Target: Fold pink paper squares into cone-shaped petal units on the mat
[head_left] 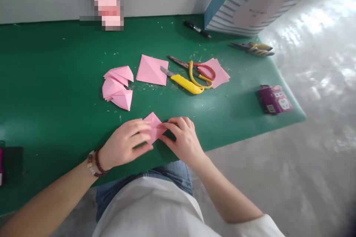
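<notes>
White shirt cloth [150, 211] is seen nearest, with jeans [179, 177] beyond it at the near edge of the green bench [55, 100]. Just inside that edge, a small folded paper [152, 130] is set cornerwise, one corner pointed towards the far edge. No clear long axis can be made out, as its left part is covered; a crease appears to run sideways, towards the right fingers.

Both hands are in contact with it, so neither is nearer. It lies beneath the fingertips of the left hand [121, 146], which are loosely spread from the left; whether it is gripped there cannot be told. By the right hand [185, 142], the right corner is held in a narrow pinch of thumb and forefinger.

Farther in, a folded pink cluster [116, 87], a creased pink square [150, 70], a yellow knife [187, 84] and scissors [178, 61] are laid out. Pliers [258, 49] and a purple box [275, 100] are placed towards the right edge.
</notes>
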Demonstrator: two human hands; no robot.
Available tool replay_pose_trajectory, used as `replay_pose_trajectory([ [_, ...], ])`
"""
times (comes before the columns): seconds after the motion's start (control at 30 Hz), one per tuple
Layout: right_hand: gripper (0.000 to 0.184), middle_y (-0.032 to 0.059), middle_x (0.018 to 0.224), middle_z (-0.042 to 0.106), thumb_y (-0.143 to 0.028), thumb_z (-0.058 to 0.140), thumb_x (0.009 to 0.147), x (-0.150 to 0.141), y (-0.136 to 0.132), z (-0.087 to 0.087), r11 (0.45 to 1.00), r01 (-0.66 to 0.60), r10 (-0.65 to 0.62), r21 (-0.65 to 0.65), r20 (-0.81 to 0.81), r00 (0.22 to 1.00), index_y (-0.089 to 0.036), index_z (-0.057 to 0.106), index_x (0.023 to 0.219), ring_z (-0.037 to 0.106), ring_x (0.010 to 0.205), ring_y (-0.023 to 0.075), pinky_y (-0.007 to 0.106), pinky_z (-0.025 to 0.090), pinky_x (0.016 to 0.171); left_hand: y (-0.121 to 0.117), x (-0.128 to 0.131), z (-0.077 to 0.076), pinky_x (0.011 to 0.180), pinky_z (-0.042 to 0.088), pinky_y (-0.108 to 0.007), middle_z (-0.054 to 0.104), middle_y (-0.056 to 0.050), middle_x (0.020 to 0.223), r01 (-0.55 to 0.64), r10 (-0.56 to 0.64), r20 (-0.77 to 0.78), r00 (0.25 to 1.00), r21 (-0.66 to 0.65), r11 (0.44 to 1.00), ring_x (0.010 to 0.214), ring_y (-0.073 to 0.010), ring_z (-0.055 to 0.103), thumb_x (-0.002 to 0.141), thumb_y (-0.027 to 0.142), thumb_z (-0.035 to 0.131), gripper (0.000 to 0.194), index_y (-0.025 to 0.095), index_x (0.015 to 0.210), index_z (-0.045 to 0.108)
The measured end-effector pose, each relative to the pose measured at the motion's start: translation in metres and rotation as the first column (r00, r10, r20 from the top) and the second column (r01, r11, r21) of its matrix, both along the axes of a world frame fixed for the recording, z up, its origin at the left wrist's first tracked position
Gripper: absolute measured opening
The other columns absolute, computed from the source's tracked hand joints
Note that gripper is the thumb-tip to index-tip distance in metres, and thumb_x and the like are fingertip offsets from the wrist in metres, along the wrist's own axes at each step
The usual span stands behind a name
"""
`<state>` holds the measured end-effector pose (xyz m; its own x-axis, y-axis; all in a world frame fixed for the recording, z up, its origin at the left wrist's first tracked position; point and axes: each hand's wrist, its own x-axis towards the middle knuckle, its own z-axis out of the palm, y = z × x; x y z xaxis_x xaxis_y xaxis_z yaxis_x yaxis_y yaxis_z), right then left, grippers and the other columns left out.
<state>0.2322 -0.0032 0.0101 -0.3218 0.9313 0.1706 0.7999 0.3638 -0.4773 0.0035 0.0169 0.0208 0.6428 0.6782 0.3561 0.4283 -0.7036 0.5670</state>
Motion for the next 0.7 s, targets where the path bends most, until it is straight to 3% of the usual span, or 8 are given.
replay_pose_trajectory([
  [0.07, 0.009, 0.0071, 0.097, 0.065, -0.028, 0.068, 0.086, -0.004, 0.001, 0.000, 1.000, -0.015, 0.015, -0.021, -0.004, 1.000, -0.024, 0.070, 0.095, 0.056, 0.092, 0.0248, 0.045, 0.048, 0.084, 0.000, 0.000, 0.001, 0.096, 0.053, -0.039, 0.067, -0.007, 0.106, -0.251, 0.251, 0.003, 0.968, -0.012, 0.968, 0.105, -0.0195, 0.063, 0.093, 0.020, 0.056, 0.010, 0.020, 0.099, 0.063],
  [0.13, 0.003, 0.0056, 0.095, 0.064, -0.026, 0.068, 0.087, -0.006, 0.003, 0.002, 0.998, -0.038, 0.037, -0.044, -0.014, 0.999, -0.025, 0.070, 0.086, 0.056, 0.093, 0.0236, 0.043, 0.047, 0.084, 0.000, -0.001, 0.000, 0.093, 0.054, -0.040, 0.066, -0.007, 0.106, -0.354, 0.354, -0.022, 0.935, -0.002, 0.935, 0.103, -0.0205, 0.063, 0.093, 0.018, 0.053, 0.014, 0.021, 0.101, 0.064],
  [0.2, 0.003, 0.0052, 0.096, 0.064, -0.024, 0.068, 0.086, -0.008, 0.007, 0.004, 0.997, -0.059, 0.059, -0.055, -0.004, 0.998, -0.025, 0.070, 0.089, 0.056, 0.093, 0.0234, 0.043, 0.047, 0.084, 0.000, -0.002, -0.002, 0.093, 0.053, -0.040, 0.065, -0.007, 0.107, -0.344, 0.343, -0.067, 0.937, -0.003, 0.939, 0.102, -0.0212, 0.062, 0.092, 0.016, 0.051, 0.017, 0.021, 0.103, 0.064],
  [0.33, 0.023, 0.0069, 0.099, 0.064, -0.023, 0.071, 0.083, -0.012, 0.016, 0.009, 0.987, -0.135, 0.139, -0.081, 0.042, 0.989, -0.024, 0.068, 0.106, 0.056, 0.092, 0.0243, 0.043, 0.048, 0.083, -0.001, -0.003, -0.006, 0.093, 0.053, -0.044, 0.062, -0.009, 0.113, -0.306, 0.296, -0.172, 0.939, -0.032, 0.952, 0.106, -0.0247, 0.059, 0.088, 0.016, 0.056, 0.024, 0.019, 0.111, 0.062],
  [0.5, 0.011, 0.0051, 0.094, 0.063, -0.017, 0.073, 0.080, -0.014, 0.027, 0.015, 0.966, -0.223, 0.231, -0.134, 0.049, 0.972, -0.023, 0.067, 0.087, 0.054, 0.088, 0.0225, 0.040, 0.046, 0.083, -0.004, -0.001, -0.009, 0.094, 0.053, -0.045, 0.062, -0.010, 0.114, -0.299, 0.288, -0.194, 0.938, -0.028, 0.954, 0.106, -0.0252, 0.058, 0.087, 0.016, 0.058, 0.022, 0.018, 0.109, 0.063],
  [0.7, 0.018, 0.0021, 0.091, 0.067, -0.010, 0.071, 0.079, -0.013, 0.030, 0.014, 0.965, -0.151, 0.148, -0.214, -0.030, 0.989, -0.022, 0.061, 0.089, 0.056, 0.089, 0.0217, 0.036, 0.043, 0.078, -0.006, 0.000, -0.009, 0.096, 0.053, -0.043, 0.061, -0.009, 0.119, -0.321, 0.308, -0.148, 0.940, -0.076, 0.944, 0.111, -0.0242, 0.060, 0.087, 0.013, 0.056, 0.030, 0.020, 0.116, 0.060],
])
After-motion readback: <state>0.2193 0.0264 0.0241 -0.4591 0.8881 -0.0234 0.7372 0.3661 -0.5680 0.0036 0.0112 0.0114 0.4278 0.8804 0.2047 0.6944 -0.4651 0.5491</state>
